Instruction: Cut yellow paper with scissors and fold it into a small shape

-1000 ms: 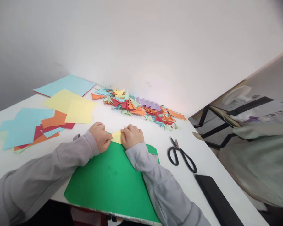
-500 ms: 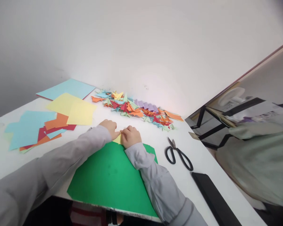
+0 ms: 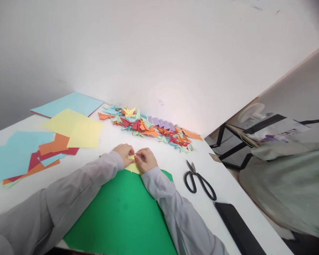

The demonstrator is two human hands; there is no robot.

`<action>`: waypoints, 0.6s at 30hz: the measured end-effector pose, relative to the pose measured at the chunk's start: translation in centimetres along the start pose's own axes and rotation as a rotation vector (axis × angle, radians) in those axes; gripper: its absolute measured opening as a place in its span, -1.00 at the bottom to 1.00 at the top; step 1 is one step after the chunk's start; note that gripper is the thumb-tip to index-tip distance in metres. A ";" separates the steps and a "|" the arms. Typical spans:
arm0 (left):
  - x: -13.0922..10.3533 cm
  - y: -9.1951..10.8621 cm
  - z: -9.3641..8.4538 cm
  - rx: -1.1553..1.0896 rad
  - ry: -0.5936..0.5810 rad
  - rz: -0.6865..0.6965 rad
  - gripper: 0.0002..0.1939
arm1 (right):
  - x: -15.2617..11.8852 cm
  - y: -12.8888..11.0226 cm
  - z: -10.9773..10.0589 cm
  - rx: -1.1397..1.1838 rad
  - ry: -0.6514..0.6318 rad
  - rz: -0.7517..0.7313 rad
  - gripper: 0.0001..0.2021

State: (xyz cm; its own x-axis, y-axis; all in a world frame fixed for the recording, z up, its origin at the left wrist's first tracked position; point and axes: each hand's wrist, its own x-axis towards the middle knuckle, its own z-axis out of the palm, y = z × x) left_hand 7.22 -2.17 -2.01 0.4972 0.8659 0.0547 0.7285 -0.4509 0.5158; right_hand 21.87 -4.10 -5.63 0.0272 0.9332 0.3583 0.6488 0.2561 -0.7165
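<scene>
At the far edge of the green sheet (image 3: 124, 212): small yellow paper piece (image 3: 133, 168), partly covered by the fingers; visible part is roughly triangular, wider toward the wearer.
Left hand (image 3: 125, 154): thumb and forefinger pinching the yellow paper piece near its far tip.
Right hand (image 3: 146, 160): also pinching it at the far tip, from the other side; fingertips right beside the left hand's. Exact fold under the fingers too small to tell.
Sleeves: grey on both arms, forearms lying across the green sheet's sides.
Folded-paper pile (image 3: 146, 127): beyond the hands, near the wall (image 3: 162, 53); orange, red, green, blue and yellow pieces, with a purple row (image 3: 161, 123) at its back.
Flat paper stock, left: large light blue sheet (image 3: 69, 103) at the back, yellow sheets (image 3: 77, 129) overlapping it; blue sheets (image 3: 18, 152) nearer, orange pieces (image 3: 54, 143) and red pieces (image 3: 34, 161) beside them.
Scissors (image 3: 198, 174): black handles, right of the right hand, blades slightly apart, pointing away from the wearer.
Black flat bar (image 3: 239, 230): nearer than the scissors, just beside their handles.
Table (image 3: 170, 156): white, carries all of the above.
Off the table, right: person in pale green clothing (image 3: 287, 187), blurred, near a black frame (image 3: 236, 152).
</scene>
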 end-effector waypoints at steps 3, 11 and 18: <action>0.2 -0.1 0.5 -0.302 0.052 -0.019 -0.68 | 0.0 -0.2 -0.5 0.325 -0.040 0.163 -0.85; 0.7 -1.1 1.2 -0.815 -0.029 0.003 -0.65 | -0.2 -1.2 -1.0 0.824 0.041 0.267 -0.72; 0.2 -0.4 0.5 -0.951 -0.076 -0.084 -0.70 | -0.1 -0.3 -0.6 0.843 -0.121 0.366 -0.59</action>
State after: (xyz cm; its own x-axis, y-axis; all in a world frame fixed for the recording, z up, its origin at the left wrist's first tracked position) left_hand 7.25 -1.92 -2.64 0.5144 0.8559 -0.0527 0.0922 0.0059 0.9957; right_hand 22.10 -4.44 -5.07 0.0109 0.9999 -0.0070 -0.1535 -0.0053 -0.9881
